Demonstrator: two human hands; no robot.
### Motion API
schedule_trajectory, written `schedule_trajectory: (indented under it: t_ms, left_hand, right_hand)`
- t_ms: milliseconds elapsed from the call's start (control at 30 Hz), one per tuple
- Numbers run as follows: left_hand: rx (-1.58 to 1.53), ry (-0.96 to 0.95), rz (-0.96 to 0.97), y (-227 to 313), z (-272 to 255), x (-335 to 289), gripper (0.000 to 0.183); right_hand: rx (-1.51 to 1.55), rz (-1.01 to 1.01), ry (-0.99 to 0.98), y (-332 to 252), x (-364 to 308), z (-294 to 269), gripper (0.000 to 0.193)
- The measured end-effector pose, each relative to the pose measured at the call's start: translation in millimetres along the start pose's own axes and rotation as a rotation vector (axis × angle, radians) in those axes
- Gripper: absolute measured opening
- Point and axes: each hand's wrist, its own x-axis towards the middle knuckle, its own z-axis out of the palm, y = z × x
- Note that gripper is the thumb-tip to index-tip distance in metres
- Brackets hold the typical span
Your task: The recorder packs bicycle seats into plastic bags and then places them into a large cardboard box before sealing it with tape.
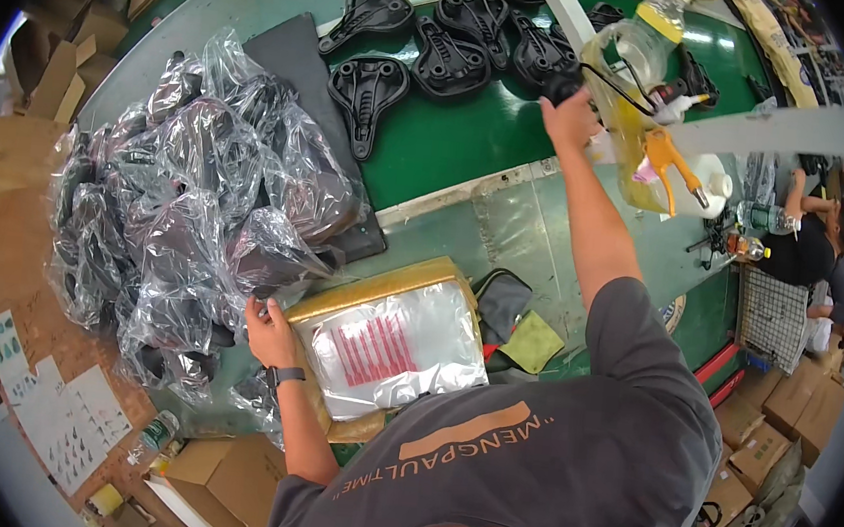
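Note:
At the far side of the bench, my right hand (573, 122) is closed on the dark end of a black bicycle saddle (560, 86), partly hidden by my fingers and the hanging bottle. Several more black saddles (452, 62) lie underside up to its left. My left hand (271, 337) has its fingers curled at the lower edge of a plastic-wrapped saddle (272, 252), at the near right side of a heap of wrapped saddles (181, 202). Right beside that hand, a stack of clear plastic bags (445, 341) with red print lies in a yellow-edged open box (379, 293).
A yellow-tinted bottle (643, 142) and an orange air gun (669, 165) hang by a white bar (785, 135), near my right arm. A grey pouch (504, 306) lies beyond the bags. Cardboard boxes (223, 477) stand below left. Another person (815, 243) is at far right.

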Motion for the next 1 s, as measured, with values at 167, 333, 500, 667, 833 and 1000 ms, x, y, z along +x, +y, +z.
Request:
schedule_trajectory:
  t_ms: [167, 333, 500, 667, 833, 1000]
  left_hand:
    - [0.037, 0.000, 0.070, 0, 3, -3, 0.055]
    - [0.000, 0.104, 0.207, -4, -10, -33, 0.051]
    - [0.057, 0.254, 0.809, 45, -18, -117, 0.040]
    - [-0.118, -0.563, 0.599, 48, 77, -232, 0.030]
    - [-0.026, -0.511, 0.746, 13, 142, -272, 0.033]
    - [0.001, -0.644, 0.611, 5, 145, -261, 0.033]
  right_hand:
    - [0.503, -0.061, -0.444, -50, -56, -54, 0.100]
    - [0.451, -0.436, -0.633, -10, -157, -148, 0.072]
    - [0.385, -0.193, -0.427, 121, -277, -237, 0.061]
    - [0.498, 0.133, -0.208, 227, -411, -225, 0.067]
    - [1.010, 0.548, -0.651, 272, -458, -179, 0.065]
    - [0.931, 0.535, -0.701, 331, -447, -170, 0.067]
